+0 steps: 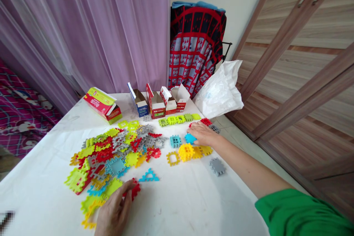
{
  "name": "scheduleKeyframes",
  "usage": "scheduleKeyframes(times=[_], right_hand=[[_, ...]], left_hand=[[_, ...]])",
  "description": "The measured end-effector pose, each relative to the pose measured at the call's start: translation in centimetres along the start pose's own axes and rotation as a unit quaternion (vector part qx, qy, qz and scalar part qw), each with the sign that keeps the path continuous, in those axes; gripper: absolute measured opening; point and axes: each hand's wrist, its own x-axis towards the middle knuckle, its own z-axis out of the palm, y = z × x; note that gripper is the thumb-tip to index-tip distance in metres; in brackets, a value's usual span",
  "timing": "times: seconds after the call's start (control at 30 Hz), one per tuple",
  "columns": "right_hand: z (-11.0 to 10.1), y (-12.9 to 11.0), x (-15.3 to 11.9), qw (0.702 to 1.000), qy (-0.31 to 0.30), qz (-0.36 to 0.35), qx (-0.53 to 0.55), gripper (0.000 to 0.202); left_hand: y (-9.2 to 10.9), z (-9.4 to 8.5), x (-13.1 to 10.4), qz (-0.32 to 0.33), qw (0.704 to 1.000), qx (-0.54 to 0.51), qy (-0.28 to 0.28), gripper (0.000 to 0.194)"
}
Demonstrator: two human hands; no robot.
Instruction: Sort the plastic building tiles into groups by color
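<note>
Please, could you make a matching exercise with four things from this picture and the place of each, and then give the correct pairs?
1. left hand
2. white bag
3. row of lime pieces
4. red-and-green box

A. in front of the small open boxes
B. far left corner of the table
C. touching a red piece
D. right of the small open boxes

Pairs: 1-C, 2-D, 3-A, 4-B

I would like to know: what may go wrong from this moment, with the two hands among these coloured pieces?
The right hand is close to the yellow stack, so a careless move might knock it over. The grey piece lies beside the right forearm and could be brushed aside if the arm draws back. In the mixed heap, many pieces overlap, so pulling one out may drag others along.
</note>
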Motion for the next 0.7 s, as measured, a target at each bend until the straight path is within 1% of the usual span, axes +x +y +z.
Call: scheduleKeyframes(times=[0.1,0.23,0.4,0.5,0.6,0.7], right_hand=[[0.3,-0.1,0.6,1.0,-0.023,0.0,-0.015,0.04],[0.7,-0.3,1.0,0.998,-0.058,0.003,-0.004,0.046],[1.1,-0.3,1.8,0.996,-0.087,0.01,-0.002,0.052],[1.3,-0.2,2.3,0.996,-0.09,0.012,-0.011,0.051],[1.3,-0.2,2.5,0.997,-0.078,-0.008,-0.014,0.048],[1.1,-0.3,2.5,0.997,-0.068,-0.022,-0.013,0.049]], left_hand=[[0.1,-0.1,0.1,0.006,1.0,-0.001,0.001,0.022],[0.1,-0.2,0.3,0.007,1.0,0.003,-0.004,0.021],[0.0,-0.1,0.1,0.002,1.0,0.003,-0.013,0.022],[-0.1,0.0,-0.2,-0.011,1.0,-0.006,-0.012,0.023],[-0.2,0.1,-0.3,-0.028,0.999,-0.017,-0.017,0.023],[-0.3,0.2,-0.3,-0.045,0.998,-0.031,-0.021,0.023]])
